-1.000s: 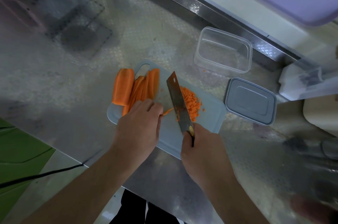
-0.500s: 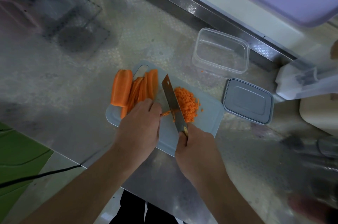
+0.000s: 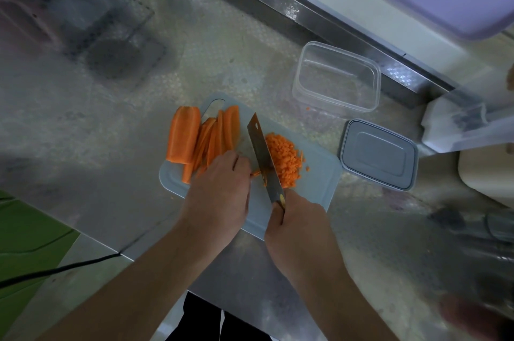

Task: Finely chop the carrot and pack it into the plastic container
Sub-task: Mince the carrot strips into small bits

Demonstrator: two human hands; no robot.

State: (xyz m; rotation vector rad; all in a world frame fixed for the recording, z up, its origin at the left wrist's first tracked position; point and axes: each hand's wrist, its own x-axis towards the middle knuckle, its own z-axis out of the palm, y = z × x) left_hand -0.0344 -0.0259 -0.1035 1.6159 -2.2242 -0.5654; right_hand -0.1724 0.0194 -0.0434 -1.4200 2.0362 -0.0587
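A steel worktop (image 3: 116, 129) with a dull, dimpled sheen fills most of the view, bounded at its far side by a raised metal ledge. A pale blue cutting board (image 3: 317, 173) lies near the worktop's near edge, one corner pointing toward the far side.

On the board's left part lie long carrot slabs and strips (image 3: 200, 137), side by side and touching, the widest slab at the outer left. The left hand (image 3: 219, 196) rests knuckles-up over the near ends of these strips, its fingers curled down onto them and pressing them to the board; the fingertips themselves are hidden. Thin orange sticks poke out from under this hand toward the blade.

The right hand (image 3: 294, 218) is wrapped firmly around the handle of a cleaver-style knife (image 3: 264, 157), whose blade runs from the board's near edge toward its far corner, just right of the left hand's knuckles. On the blade's right side sits a heap of finely chopped carrot (image 3: 286, 159), touching the blade. A few stray bits lie beside the heap.

Off the board's far right corner stands the clear plastic container (image 3: 336, 79), open and upright. Its grey lid (image 3: 378, 154) lies flat on the worktop just beside the board's right edge, close to the container.
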